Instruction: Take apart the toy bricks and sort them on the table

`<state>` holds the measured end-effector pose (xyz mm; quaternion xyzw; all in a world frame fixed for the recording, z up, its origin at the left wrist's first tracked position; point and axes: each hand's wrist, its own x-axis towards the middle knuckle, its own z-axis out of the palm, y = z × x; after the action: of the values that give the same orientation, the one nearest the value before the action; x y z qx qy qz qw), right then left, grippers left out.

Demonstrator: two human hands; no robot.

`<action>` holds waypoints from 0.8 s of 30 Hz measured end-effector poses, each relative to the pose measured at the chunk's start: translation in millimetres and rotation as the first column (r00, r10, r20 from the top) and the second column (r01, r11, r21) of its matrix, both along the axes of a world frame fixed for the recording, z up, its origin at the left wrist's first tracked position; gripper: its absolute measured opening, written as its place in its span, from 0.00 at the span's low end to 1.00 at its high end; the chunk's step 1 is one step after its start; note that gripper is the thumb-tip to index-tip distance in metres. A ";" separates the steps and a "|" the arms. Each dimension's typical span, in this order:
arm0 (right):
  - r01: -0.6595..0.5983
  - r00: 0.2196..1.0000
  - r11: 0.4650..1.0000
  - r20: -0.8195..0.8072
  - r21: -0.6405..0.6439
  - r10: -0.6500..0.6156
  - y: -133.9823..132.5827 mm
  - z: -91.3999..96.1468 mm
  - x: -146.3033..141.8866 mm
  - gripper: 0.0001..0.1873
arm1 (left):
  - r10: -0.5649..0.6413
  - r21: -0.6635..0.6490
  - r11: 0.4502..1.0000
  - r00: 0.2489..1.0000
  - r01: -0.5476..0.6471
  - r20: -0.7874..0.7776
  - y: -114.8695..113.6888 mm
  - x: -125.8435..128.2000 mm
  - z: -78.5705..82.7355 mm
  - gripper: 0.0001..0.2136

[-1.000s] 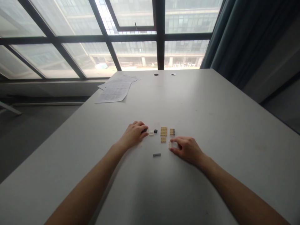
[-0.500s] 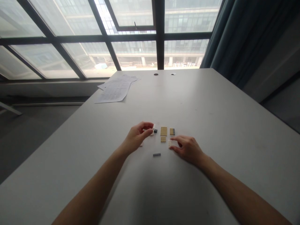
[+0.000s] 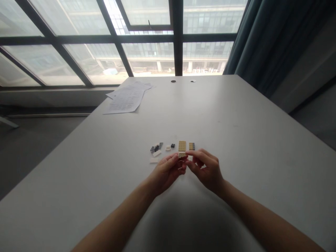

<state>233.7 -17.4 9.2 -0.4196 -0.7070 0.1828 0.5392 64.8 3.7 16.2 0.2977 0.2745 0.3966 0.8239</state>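
The small tan brick (image 3: 182,155) is above the white table (image 3: 236,136), pinched between the thumb and fingers of the left hand (image 3: 166,173). The right hand (image 3: 208,169) has its index fingertip at the brick's right end, but I cannot tell if it grips. Just beyond lies a larger tan plate (image 3: 182,145), and dark bricks (image 3: 156,148) lie to the left.

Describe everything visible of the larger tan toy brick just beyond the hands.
The larger tan toy brick is a flat rectangle, seemingly plastic, with rows of studs. It lies studs up on the white table, between a black brick and a tan-and-gray one, apart from both. Whether the smaller piece in the left hand touches its near edge is unclear.
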 end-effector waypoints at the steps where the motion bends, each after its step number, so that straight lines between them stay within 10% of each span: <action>1: 0.005 1.000 1.000 0.001 0.003 -0.005 -0.5 0.4 -0.6 0.11 | -0.003 0.004 1.000 1.000 0.003 -0.003 0.1 0.4 0.0 0.13; 7: 0.012 0.999 1.000 0.040 0.020 -0.013 2.5 3.4 1.7 0.10 | 0.029 0.073 0.997 0.992 -0.020 -0.124 2.5 -1.8 5.7 0.14; 10: 0.031 0.978 0.998 0.208 -0.047 -0.021 10.5 -2.3 12.7 0.14 | 0.158 0.401 0.916 0.895 0.025 -0.418 5.2 -9.9 9.7 0.13; 13: 0.022 0.886 0.980 0.458 -0.196 0.071 17.2 -9.4 25.8 0.17 | 0.477 0.768 0.559 0.636 0.313 -0.607 7.7 -17.5 8.7 0.11; 15: 0.030 0.817 0.969 0.564 -0.247 0.119 18.6 -11.9 31.4 0.19 | 0.647 0.789 0.306 0.492 0.532 -0.582 8.9 -19.3 4.2 0.11; 17: 0.048 0.775 0.964 0.619 -0.263 0.130 18.2 -12.1 33.3 0.20 | 0.724 0.709 0.178 0.398 0.683 -0.564 10.0 -18.4 -1.5 0.11; 24: 0.093 0.729 0.957 0.673 -0.276 0.124 16.0 -9.5 32.1 0.14 | 0.736 0.556 0.189 0.258 0.809 -0.626 11.9 -10.4 -8.3 0.11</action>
<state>265.9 -1.4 -0.3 -0.5258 -0.8241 0.1221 0.1718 54.3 15.6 7.8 0.9165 0.3675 0.1500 0.0500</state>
